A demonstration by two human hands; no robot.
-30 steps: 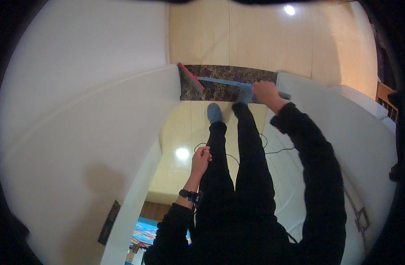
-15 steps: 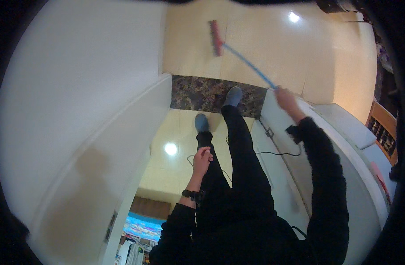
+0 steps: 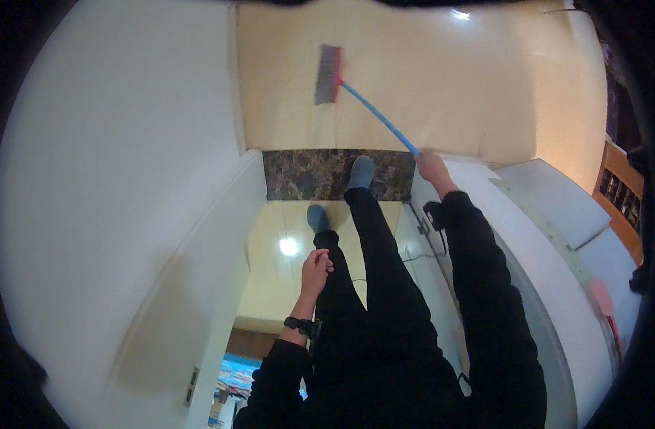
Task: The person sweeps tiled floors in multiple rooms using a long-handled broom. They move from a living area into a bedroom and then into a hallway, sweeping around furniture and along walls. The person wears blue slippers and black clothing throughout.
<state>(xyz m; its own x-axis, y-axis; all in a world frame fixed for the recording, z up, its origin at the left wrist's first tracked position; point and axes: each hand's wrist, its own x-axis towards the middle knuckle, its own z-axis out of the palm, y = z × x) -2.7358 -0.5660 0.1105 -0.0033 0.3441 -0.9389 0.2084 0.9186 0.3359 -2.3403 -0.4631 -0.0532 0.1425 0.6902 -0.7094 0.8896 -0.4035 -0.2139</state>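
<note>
My right hand is wrapped round the end of a blue pole, the handle of a broom. Its red head with grey bristles is over the pale floor beyond the doorway, bristles turned to the left. In front of my left thigh hangs my left hand, fingers curled in loosely, and I see nothing in it. A black strap with a small device is round my left wrist; another dark device is at my right wrist.
A dark marbled threshold crosses the doorway under my right foot. A white door and wall bound the left side. On the right are white surfaces and a pink-headed tool. A thin cable runs near my legs.
My right hand has moved left and slightly down with the broom. The broom head has swung left, and its bristles now show. My left hand has dropped slightly.
</note>
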